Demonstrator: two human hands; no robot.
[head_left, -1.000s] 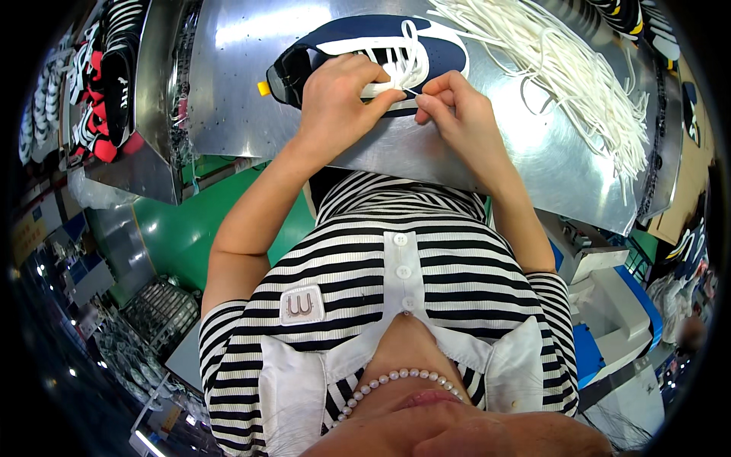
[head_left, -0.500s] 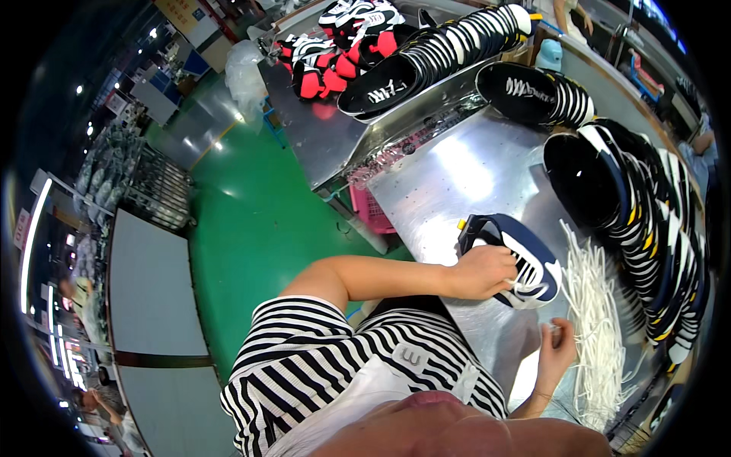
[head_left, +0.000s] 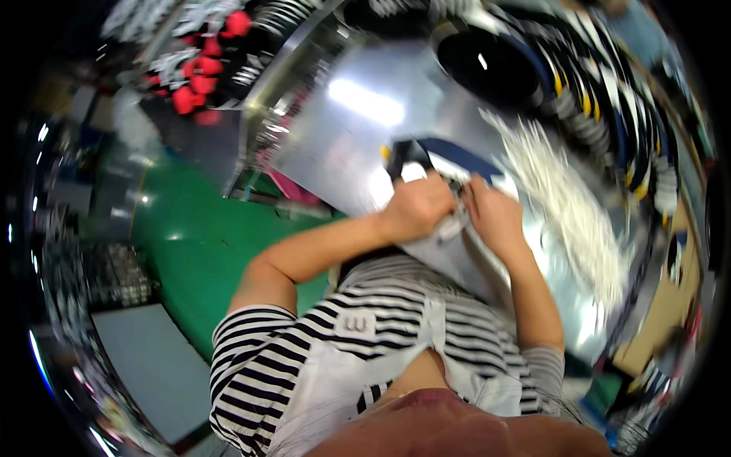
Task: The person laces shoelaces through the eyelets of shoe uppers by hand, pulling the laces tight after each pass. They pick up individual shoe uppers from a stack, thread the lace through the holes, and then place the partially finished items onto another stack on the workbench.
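Observation:
A navy, white and black shoe upper (head_left: pixel 458 154) lies on the metal table (head_left: pixel 335 145), with a yellow tab at its far left end. Over its near side my left hand (head_left: pixel 419 209) is closed, apparently on a white shoelace (head_left: pixel 452 226) that shows blurred between the hands. My right hand (head_left: pixel 496 219) is pinched closed against the upper's lacing area, fingertips close to the left hand. What the right fingers hold is hidden and smeared by motion. To the right of the hands lies a long bundle of loose white shoelaces (head_left: pixel 567 209).
Nested rows of dark uppers (head_left: pixel 601 99) with white and yellow parts line the table's far right side. Red, black and white shoes (head_left: pixel 202 76) are piled at far left. Green floor (head_left: pixel 183 236) lies left of the table, with a pink basket (head_left: pixel 293 188) beside its edge.
My right hand has moved from beside the lace bundle to the upper and closed there, next to my left hand. The whole view has shifted and blurred.

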